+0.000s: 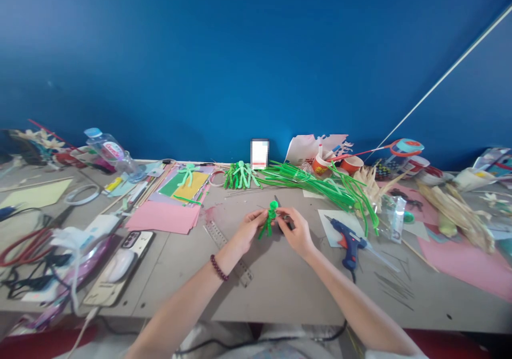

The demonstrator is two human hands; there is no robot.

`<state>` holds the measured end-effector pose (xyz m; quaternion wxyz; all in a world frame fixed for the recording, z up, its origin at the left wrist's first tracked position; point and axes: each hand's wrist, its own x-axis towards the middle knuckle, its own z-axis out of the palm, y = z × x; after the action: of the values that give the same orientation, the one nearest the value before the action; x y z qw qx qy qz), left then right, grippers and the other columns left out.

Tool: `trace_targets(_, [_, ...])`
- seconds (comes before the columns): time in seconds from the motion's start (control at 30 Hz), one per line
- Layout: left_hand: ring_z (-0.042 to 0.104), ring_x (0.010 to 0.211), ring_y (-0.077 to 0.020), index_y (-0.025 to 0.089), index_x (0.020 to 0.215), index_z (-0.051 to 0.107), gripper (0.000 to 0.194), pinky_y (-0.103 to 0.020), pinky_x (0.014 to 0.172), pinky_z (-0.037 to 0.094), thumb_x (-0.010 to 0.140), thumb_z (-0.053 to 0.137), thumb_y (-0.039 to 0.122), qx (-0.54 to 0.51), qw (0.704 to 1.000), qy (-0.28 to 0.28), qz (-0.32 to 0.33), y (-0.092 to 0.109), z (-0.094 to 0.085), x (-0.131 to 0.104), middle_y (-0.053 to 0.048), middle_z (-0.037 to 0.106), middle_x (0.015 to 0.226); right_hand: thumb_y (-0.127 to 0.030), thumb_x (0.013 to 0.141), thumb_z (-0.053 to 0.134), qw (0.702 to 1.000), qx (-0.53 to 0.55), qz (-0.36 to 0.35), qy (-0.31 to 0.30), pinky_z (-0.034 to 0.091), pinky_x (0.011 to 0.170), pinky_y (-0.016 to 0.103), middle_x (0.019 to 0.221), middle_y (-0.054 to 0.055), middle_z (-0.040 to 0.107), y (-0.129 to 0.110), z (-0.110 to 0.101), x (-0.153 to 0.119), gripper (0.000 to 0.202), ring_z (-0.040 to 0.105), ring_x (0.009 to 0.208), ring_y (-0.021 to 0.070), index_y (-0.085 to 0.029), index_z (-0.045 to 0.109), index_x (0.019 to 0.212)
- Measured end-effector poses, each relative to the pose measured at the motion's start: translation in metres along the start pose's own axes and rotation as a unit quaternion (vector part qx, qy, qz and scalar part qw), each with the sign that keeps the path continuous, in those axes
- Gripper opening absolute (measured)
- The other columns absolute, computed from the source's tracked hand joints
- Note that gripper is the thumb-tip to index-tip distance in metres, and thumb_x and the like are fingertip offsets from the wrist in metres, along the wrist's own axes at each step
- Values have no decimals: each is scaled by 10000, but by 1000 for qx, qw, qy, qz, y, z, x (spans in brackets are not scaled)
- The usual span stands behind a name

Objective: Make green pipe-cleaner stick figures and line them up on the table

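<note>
A small green pipe-cleaner figure (272,217) is held upright above the table, its round head at the top and two legs hanging down. My left hand (253,228) pinches its left side, with a beaded bracelet on that wrist. From the other side, my right hand (296,231) is closed at the figure's upper body with thumb and fingertips. Beyond the hands, several similar green figures (241,175) stand grouped by the wall. Another pale green figure (187,174) lies on coloured sheets at the left. A bundle of green pipe cleaners (308,180) spreads behind my right hand.
A blue glue gun (349,239) lies right of my hands, its cord running off the front edge. A clear ruler (230,252) lies under my left forearm. Pink paper (164,216), a phone (120,268) and a plastic bottle (114,153) are at the left.
</note>
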<state>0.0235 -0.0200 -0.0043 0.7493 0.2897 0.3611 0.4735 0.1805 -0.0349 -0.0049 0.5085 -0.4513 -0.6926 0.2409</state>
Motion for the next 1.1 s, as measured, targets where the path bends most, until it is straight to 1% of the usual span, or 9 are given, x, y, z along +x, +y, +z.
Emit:
trace_targets(0.13, [655,663,-158,124,801,706,215,-244,661,457,642,774,251,-37,999,10,-12,3,2,-1,-69,727,763,-298,824,565,998,24,42,39,557,592,259,918,78,623,1,2,-1,196,639,771,167,-189,570,986])
trace_targets(0.33, [645,677,-141,121,826,699,198,-234,666,456,682,742,250,-54,998,-34,-9,3,1,-1,-60,721,778,-349,811,590,996,52,65,10,546,565,245,860,75,620,-1,3,0,202,635,746,167,-178,603,917])
trace_targets(0.43, [640,693,-133,123,828,703,188,-223,677,453,692,736,248,-54,997,-55,-10,2,1,-1,-63,722,802,-355,795,619,997,49,61,2,536,558,248,843,71,628,-3,4,-1,201,618,703,157,-181,634,896])
trace_targets(0.5, [637,688,-127,127,825,707,179,-216,677,454,689,739,239,-52,997,-59,-14,2,1,-1,-62,722,800,-346,797,621,998,39,56,5,533,567,257,847,68,632,-3,4,-1,183,610,700,159,-187,646,885])
trace_targets(0.67, [641,671,-132,139,837,714,223,-233,697,466,641,780,223,-51,997,-50,-26,-2,2,-1,-55,722,766,-322,806,612,998,24,50,22,519,570,256,828,63,637,-3,4,-1,150,610,711,164,-190,659,859])
trace_targets(0.87, [646,659,-147,130,812,721,259,-268,706,476,580,817,194,-41,999,-6,-23,-2,3,-1,-53,721,740,-324,805,607,998,23,47,30,514,531,245,799,63,645,-6,4,1,152,612,673,161,-189,667,841])
trace_targets(0.97, [643,642,-151,111,792,724,262,-283,711,479,564,825,193,-41,999,0,-24,0,4,-2,-64,718,725,-305,813,597,999,9,34,32,514,527,246,796,61,655,-7,3,0,140,613,657,156,-193,673,850])
trace_targets(1.1, [645,657,-159,101,784,726,256,-290,727,473,560,825,177,-43,999,1,-14,0,4,-2,-75,715,732,-295,835,571,999,-17,7,34,523,553,260,841,68,673,-5,2,-1,147,623,671,158,-207,684,865])
